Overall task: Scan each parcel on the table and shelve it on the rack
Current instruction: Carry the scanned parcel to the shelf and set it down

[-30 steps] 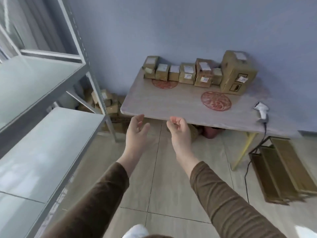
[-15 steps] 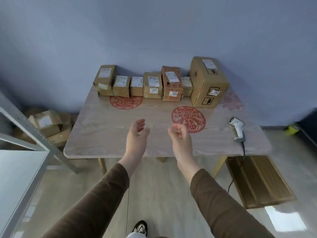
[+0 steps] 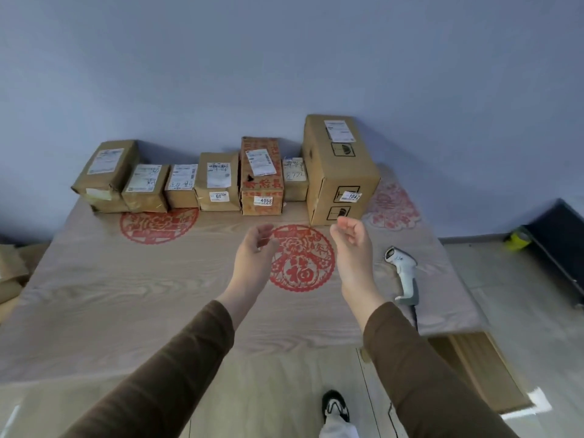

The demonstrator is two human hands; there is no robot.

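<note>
Several brown cardboard parcels stand in a row along the back of the wooden table [image 3: 126,295], against the blue wall. The tallest parcel [image 3: 339,169], tagged 1042, is at the right end; a red-printed parcel [image 3: 260,177] tagged 4068 stands left of it. A white handheld scanner [image 3: 404,276] lies on the table's right side. My left hand [image 3: 254,257] and my right hand [image 3: 355,251] hover over the table's middle, fingers loosely curled and holding nothing. The right hand is just in front of the tall parcel and left of the scanner. The rack is out of view.
Red paper-cut decals [image 3: 301,257] mark the tabletop. Flattened cardboard [image 3: 483,371] leans by the table's right leg on the floor. More boxes [image 3: 12,273] sit on the floor at far left. A dark object [image 3: 559,245] lies at the right wall. My shoe [image 3: 335,406] is below.
The view has swung right from the rack to face the table and drawn closer. Both hands have moved forward over the tabletop, still holding nothing.
</note>
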